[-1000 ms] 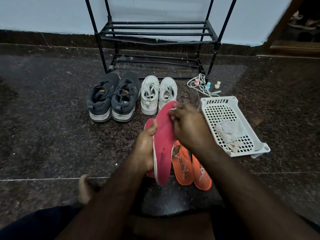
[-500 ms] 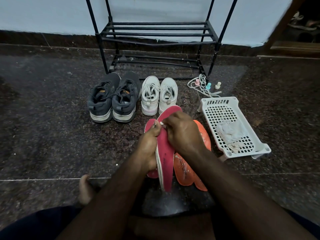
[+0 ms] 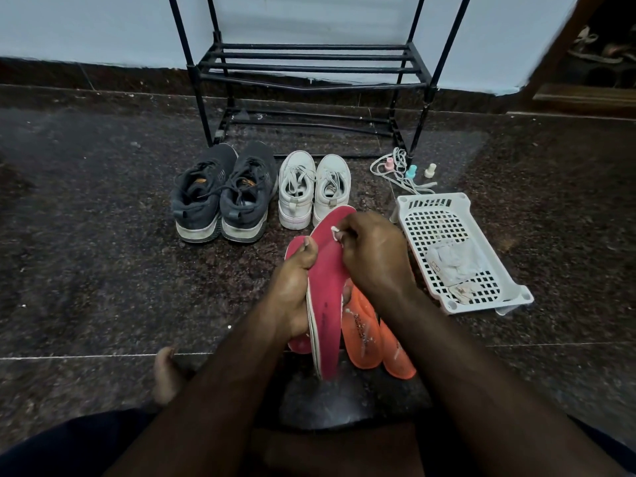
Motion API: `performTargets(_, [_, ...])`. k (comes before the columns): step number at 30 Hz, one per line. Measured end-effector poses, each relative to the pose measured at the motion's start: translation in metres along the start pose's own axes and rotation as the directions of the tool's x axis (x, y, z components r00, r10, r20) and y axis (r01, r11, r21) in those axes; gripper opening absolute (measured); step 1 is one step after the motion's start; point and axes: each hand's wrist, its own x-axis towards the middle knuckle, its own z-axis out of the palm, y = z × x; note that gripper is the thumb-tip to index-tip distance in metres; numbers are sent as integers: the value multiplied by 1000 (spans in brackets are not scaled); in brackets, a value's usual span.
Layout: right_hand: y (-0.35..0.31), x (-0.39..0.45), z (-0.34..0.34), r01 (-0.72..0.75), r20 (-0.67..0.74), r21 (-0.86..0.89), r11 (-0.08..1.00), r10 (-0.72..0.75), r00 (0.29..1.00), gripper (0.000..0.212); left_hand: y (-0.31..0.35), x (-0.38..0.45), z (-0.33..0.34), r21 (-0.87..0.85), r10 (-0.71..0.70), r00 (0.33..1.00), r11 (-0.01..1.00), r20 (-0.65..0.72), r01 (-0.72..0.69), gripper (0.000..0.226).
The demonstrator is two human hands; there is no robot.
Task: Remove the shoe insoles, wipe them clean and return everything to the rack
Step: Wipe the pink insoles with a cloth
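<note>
Head view: left hand [image 3: 292, 290] grips an upright red insole [image 3: 325, 304] — right hand [image 3: 375, 256] pinches a white wipe [image 3: 334, 232] against it.

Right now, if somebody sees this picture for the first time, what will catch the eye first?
Probably the red insole at the centre, held upright by the left hand while the right hand presses a small white wipe on it. Behind stand dark sneakers and white sneakers, before a black rack.
</note>
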Motion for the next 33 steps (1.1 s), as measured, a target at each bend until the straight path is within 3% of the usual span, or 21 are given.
performTargets(6, [-11, -16, 2, 108, 119, 43, 993, -112, 987, 6, 0, -1, 4, -49, -1, 1000, 999, 19, 2, 50])
performTargets(10, [0, -2, -3, 1, 28, 37, 999, -2, 1000, 11, 2, 0, 1, 32, 7, 1000, 999, 10, -8, 53])
performTargets(15, [-14, -19, -1, 42, 233, 78, 996, -59, 971, 9, 2, -1, 3, -52, 12, 1000, 999, -6, -13, 59])
performTargets(20, [-6, -5, -7, 44, 76, 19, 999, -45, 996, 5, 4, -1, -1, 14, -5, 999, 1000, -36, 5, 58])
performTargets(24, [4, 8, -26, -222, 117, 344, 912, 193, 974, 14, 6, -5, -1, 34, -35, 999, 999, -5, 36, 71])
performTargets(26, [10, 11, -35, -248, 111, 423, 872, 221, 969, 15, 7, -5, -2, 39, -47, 999, 998, -17, 48, 73])
performTargets(31, [8, 0, -21, 47, 179, 60, 997, -57, 982, 19, 7, -7, 0, -11, -40, 999, 999, -26, 39, 62])
performTargets(33, [2, -1, -15, 85, 227, -37, 996, -74, 971, 21, 6, -7, 1, -41, -22, 999, 999, -33, 21, 58])
